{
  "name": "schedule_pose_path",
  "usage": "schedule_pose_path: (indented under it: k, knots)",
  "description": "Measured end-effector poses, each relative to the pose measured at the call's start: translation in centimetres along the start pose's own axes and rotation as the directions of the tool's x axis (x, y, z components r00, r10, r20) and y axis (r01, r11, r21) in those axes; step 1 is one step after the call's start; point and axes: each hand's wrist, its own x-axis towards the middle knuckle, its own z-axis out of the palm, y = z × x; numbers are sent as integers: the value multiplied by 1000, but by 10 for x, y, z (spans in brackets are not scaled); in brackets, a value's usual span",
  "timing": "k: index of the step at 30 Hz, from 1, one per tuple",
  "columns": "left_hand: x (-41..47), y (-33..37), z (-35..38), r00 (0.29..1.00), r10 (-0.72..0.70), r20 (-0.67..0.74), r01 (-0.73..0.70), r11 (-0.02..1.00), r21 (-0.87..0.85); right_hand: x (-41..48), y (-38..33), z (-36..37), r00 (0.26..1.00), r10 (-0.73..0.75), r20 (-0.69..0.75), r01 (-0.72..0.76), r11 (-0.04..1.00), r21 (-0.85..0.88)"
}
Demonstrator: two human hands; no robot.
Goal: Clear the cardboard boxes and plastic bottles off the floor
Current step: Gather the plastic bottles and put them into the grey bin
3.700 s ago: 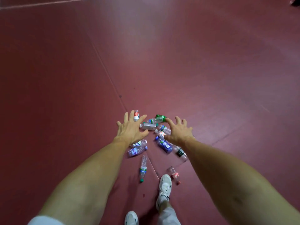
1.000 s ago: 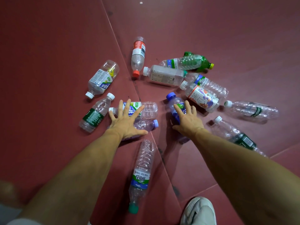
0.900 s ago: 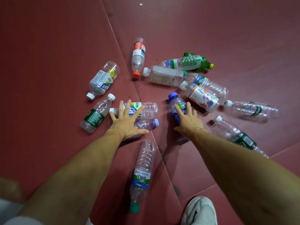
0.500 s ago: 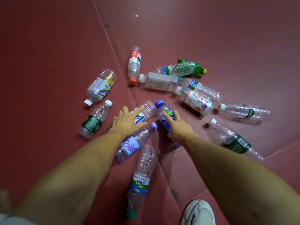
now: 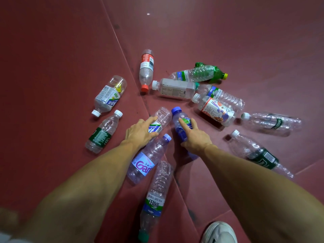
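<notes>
Plastic bottles [image 5: 175, 88]: about a dozen, all lying on their sides, scattered over the middle of the floor where its seams meet. Most are clear and capped.
Floor [image 5: 52, 50]: dark red, crossed by thin seams.
Arms: the bare left arm [image 5: 78, 190] and right arm [image 5: 263, 181] both reach into the scatter, wrists near each other but apart.
Left hand [image 5: 140, 133]: palm down on the blue-labelled bottle. The index finger lies over its top and the thumb hooks round its near side, gripping it.
Right hand [image 5: 195, 137]: palm down on the blue-capped bottle. The index finger stretches along it toward the cap and the thumb is tucked against its left side, gripping it.
Blue-labelled bottle [image 5: 162, 116]: clear, its far end showing beyond the fingers.
Blue-capped bottle [image 5: 177, 118]: just beside the blue-labelled one, cap pointing away from the person.
Shoe [image 5: 219, 232]: white, nearest the person, to the right of the bottles.
</notes>
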Motion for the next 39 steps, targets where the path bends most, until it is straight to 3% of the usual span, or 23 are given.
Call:
schedule_pose_path:
  k: [8,13,29,34,39]
  knots:
    - [-1,10,-4,998,-57,-32,56,997,-45,28,-5,-40,1000,4,0,-4,1000,-25]
    - [-15,38,-50,994,-77,-82,74,997,-39,11,-6,-99,1000,6,-14,-6,1000,-14]
    - [-205,246,-436,997,66,-38,-66,998,-19,-289,-80,-438,986,135,-96,-118,979,165]
    - [-264,282,-520,979,203,-16,-203,979,-19,-380,-105,-497,951,263,-161,-221,945,240]
    - [-318,304,-574,916,401,17,-402,915,24,-474,-127,-520,869,422,-257,-328,882,338]
